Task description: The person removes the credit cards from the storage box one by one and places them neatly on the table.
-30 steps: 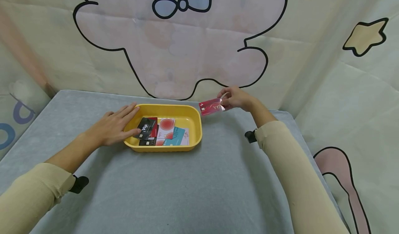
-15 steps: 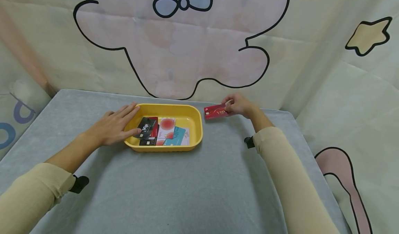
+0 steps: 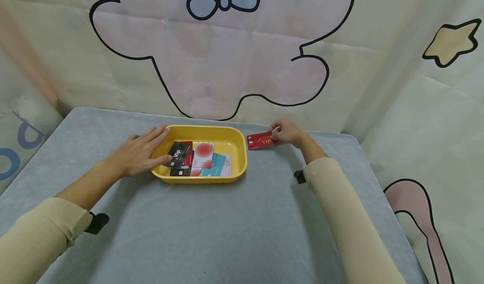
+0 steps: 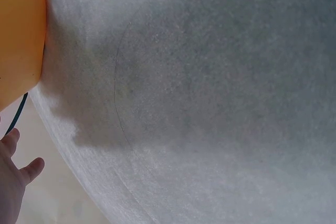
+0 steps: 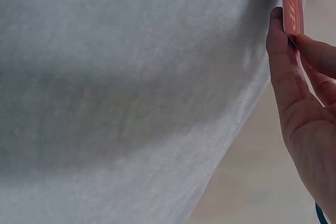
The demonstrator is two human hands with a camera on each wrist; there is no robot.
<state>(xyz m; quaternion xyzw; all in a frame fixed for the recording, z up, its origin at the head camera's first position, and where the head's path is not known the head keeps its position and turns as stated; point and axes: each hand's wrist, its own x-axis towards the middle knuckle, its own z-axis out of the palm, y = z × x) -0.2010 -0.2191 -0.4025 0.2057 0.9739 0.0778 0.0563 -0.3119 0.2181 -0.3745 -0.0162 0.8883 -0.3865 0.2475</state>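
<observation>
Between thumb and fingers, my right hand [image 3: 287,132] pinches a red VIP card [image 3: 259,141] by its right end, just right of the yellow tray [image 3: 237,138]. The right wrist view shows the same card [image 5: 292,9] at the fingertips. My left hand [image 3: 141,153] rests on the tray's left side, its fingers straight along the rim and its thumb reaching over the inside. Several cards lie in the tray: a black Vip card [image 3: 177,154], a white card with a coral circle [image 3: 203,153] and a teal card [image 3: 214,165] are among them, partly overlapping.
A grey-blue cloth [image 3: 227,229] covers the table. Behind it hangs a pale curtain [image 3: 242,65] with cartoon outlines, close to the table's back edge. A black strap piece [image 3: 97,224] sticks out at the left sleeve cuff.
The right hand with the red card has come down and slightly toward the person, and the card now lies flatter and lower, near the cloth. The left hand has stayed in place.
</observation>
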